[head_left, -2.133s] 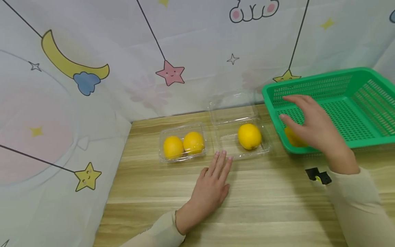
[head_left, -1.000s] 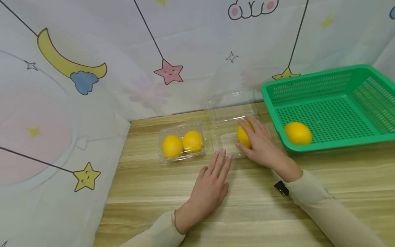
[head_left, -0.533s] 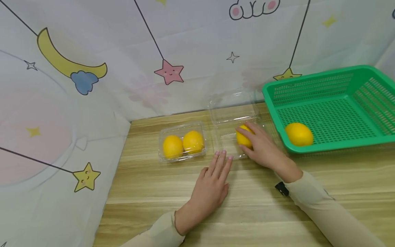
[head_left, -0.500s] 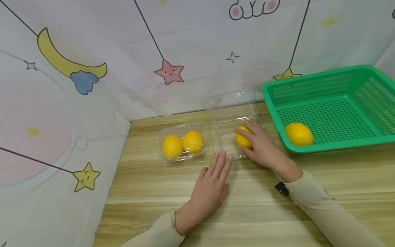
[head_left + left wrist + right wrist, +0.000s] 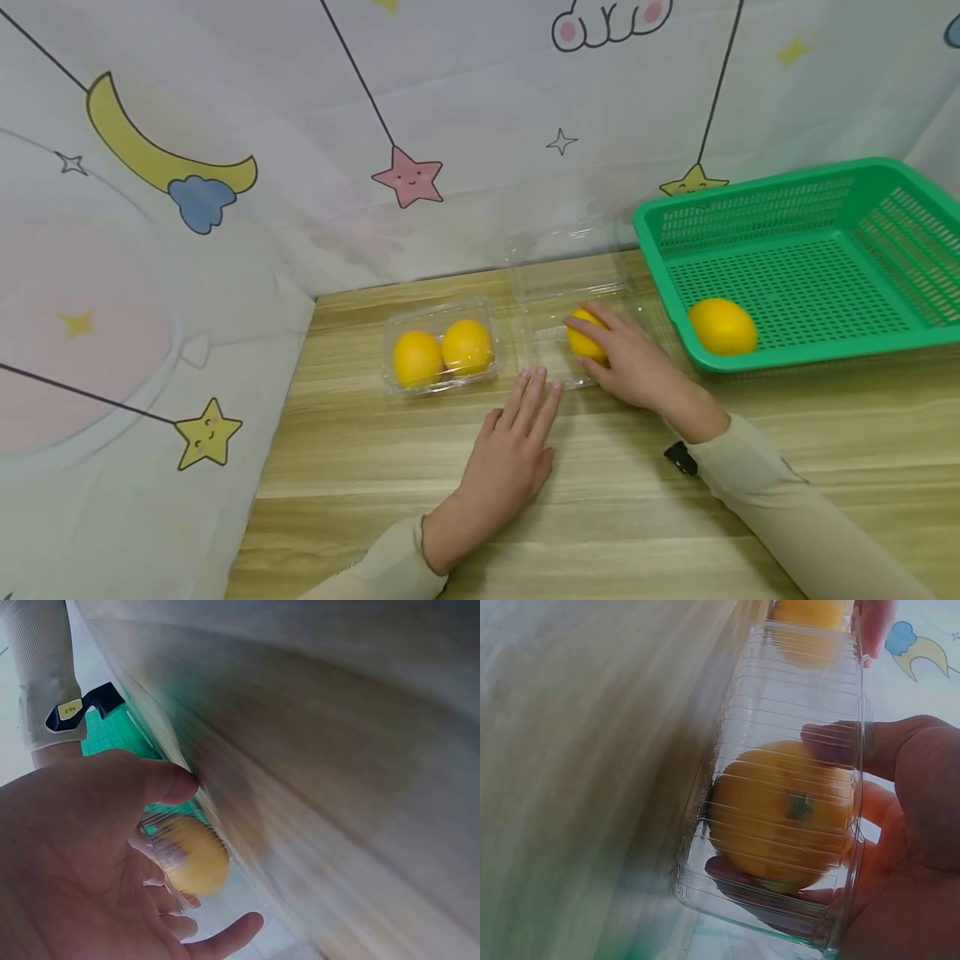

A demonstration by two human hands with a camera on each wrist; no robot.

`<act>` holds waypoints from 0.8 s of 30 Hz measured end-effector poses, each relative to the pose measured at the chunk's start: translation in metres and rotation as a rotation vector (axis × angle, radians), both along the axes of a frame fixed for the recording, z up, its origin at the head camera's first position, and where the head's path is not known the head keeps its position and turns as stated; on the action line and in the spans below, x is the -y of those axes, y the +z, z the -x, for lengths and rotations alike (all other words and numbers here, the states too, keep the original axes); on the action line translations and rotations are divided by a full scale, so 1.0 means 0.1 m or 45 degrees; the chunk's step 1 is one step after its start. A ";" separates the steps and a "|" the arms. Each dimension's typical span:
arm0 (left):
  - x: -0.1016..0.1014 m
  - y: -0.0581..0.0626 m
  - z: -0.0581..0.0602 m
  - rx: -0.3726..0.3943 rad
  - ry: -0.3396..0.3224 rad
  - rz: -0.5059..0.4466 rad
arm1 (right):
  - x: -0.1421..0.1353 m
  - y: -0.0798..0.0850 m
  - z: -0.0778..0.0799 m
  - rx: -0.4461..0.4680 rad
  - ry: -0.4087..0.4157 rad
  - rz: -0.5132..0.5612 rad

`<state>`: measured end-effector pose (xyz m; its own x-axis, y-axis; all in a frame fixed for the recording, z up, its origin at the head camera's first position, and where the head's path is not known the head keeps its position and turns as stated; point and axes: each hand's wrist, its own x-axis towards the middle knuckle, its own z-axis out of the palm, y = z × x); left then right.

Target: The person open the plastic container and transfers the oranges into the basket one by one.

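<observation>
In the head view, an orange (image 5: 584, 337) sits in the base of a clear plastic clamshell box (image 5: 553, 340), whose lid stands raised at the back. My right hand (image 5: 628, 354) grips this orange from its right side, thumb in front and fingers behind. The right wrist view shows the orange (image 5: 780, 814) through the ribbed box wall, its green stem end facing the camera. My left hand (image 5: 507, 454) lies with straight fingers, tips right at the box's front edge. To the left, a closed clamshell (image 5: 441, 385) holds two more oranges (image 5: 417, 358).
A green plastic basket (image 5: 832, 358) stands at the right with another orange (image 5: 722, 326) in its near left corner. Behind the wooden table (image 5: 360, 467) hangs a printed white cloth (image 5: 480, 100), close behind the raised lid.
My right hand has gone from over the basket leftward to the orange in the box and taken hold of it. That orange has shifted slightly left. The left hand has stayed in place.
</observation>
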<state>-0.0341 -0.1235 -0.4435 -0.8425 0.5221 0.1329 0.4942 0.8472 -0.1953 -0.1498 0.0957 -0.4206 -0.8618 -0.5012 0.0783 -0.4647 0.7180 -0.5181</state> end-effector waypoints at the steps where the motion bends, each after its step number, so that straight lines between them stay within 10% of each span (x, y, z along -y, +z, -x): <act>1: 0.00 0.00 0.00 0.003 0.002 -0.001 | 0.00 -0.01 0.00 0.000 0.004 0.001; 24: 0.03 -0.01 0.01 0.007 -0.009 -0.026 | 0.03 0.01 0.00 -0.042 0.032 0.103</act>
<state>-0.0351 -0.1267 -0.4441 -0.8396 0.5251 0.1390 0.5010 0.8475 -0.1754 -0.1500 0.0929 -0.4192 -0.8453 -0.5135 0.1475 -0.4999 0.6626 -0.5578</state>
